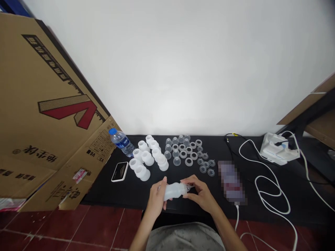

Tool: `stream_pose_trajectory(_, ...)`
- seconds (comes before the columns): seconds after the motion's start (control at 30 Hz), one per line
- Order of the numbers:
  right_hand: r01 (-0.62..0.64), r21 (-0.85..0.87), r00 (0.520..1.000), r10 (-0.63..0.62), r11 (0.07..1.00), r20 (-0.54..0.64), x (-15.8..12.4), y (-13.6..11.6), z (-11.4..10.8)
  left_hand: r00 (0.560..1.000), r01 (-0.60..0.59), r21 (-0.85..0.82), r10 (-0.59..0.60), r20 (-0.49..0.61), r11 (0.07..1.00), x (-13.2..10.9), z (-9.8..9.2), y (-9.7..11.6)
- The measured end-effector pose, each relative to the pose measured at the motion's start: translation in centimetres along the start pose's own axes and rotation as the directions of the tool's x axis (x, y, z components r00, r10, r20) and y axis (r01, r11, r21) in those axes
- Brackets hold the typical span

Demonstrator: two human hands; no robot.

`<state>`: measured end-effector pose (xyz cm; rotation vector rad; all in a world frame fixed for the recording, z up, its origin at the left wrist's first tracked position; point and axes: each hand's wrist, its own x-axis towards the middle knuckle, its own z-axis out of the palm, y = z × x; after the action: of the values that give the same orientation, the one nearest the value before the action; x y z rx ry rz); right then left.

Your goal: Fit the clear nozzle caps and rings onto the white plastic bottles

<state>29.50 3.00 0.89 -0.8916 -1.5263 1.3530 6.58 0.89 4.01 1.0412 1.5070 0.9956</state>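
Head view: the left hand (156,198) steadies a translucent white plastic bottle (174,191) held sideways above the black counter (104,195), fingers clamped on its body, while the right hand (199,192) pinches its neck end.

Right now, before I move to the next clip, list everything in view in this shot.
small white bottle: 1, white with clear tip, held between both hands
white hollow pieces: about a dozen, white, mid-table
clear cups: about ten, clear, right of the white pieces
clear rings: about eight, clear, among the cups
small clear discs: about eight, clear, right of the rings
water bottle: 1, clear with blue cap, lying at the table's far left
flat device: 1, black with white rim, left on the table
cardboard sheet: 1, brown with red mark, leaning at left
blurred object: 1, colour unclear, right of the discs
white cable: 1, white, looped at right
black cable: 1, black, far right of the table
white device: 1, white, far right
table: 1, black, under everything
wall: 1, white, behind the table
floor tiles: several, dark red, below the table
left hand: 1, around the bottle's body
right hand: 1, at the bottle's tip end
grey clothing: 1, grey, at the bottom edge
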Motion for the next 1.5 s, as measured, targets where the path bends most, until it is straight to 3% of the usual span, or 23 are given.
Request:
stream_pose_trajectory(0.1, -0.001, -0.01, 1.0, 0.001, 1.0, -0.012, 0.1, 0.0, 0.1, 0.997, 0.034, 0.013, -0.035, 0.067, 0.999, -0.1, -0.5, 0.7)
stream_pose_trajectory(0.27, -0.017, -0.014, 0.972, 0.014, 1.0, -0.235, 0.3, 1.2, 0.2, 0.972, -0.21, -0.059, 0.215, 0.095, 0.976, -1.2, 0.5, 0.3)
stream_pose_trajectory(0.4, -0.032, 0.039, 0.937, 0.043, 0.999, -0.348, 0.1, 1.9, 0.2, 0.958, -0.263, -0.171, 0.278, 0.068, 0.95, -1.5, 2.0, -0.9)
stream_pose_trajectory(0.5, 0.024, 0.1, 0.939, 0.012, 0.995, -0.343, 0.0, 1.2, 0.2, 0.959, -0.271, -0.221, 0.282, 0.022, 0.937, -1.2, 2.5, -2.0)
stream_pose_trajectory(0.63, 0.059, 0.047, 0.962, -0.044, 0.997, -0.269, 0.1, 0.5, 0.2, 0.957, -0.287, -0.214, 0.291, -0.014, 0.934, -0.9, 2.7, -2.9)
stream_pose_trajectory(0.83, 0.023, 0.038, 0.947, -0.009, 0.999, -0.321, 0.5, 1.3, 0.4, 0.882, -0.472, -0.109, 0.469, -0.05, 0.875, -1.2, 2.8, -3.3)
stream_pose_trajectory(1.03, 0.022, 0.057, 0.97, -0.008, 0.998, -0.242, 0.3, 0.1, 0.4, 0.895, -0.446, -0.07, 0.443, -0.05, 0.892, -1.0, 2.6, -3.8)
stream_pose_trajectory(1.27, -0.045, 0.053, 0.956, 0.059, 0.998, -0.287, 0.6, 0.3, 0.6, 0.863, -0.501, 0.1, 0.505, -0.021, 0.86, -1.1, 3.0, -4.1)
stream_pose_trajectory(1.5, 0.008, 0.073, 0.93, 0.02, 0.997, -0.367, 0.6, 0.0, 0.4, 0.924, -0.382, -0.08, 0.38, -0.047, 0.921, -1.0, 3.3, -3.7)
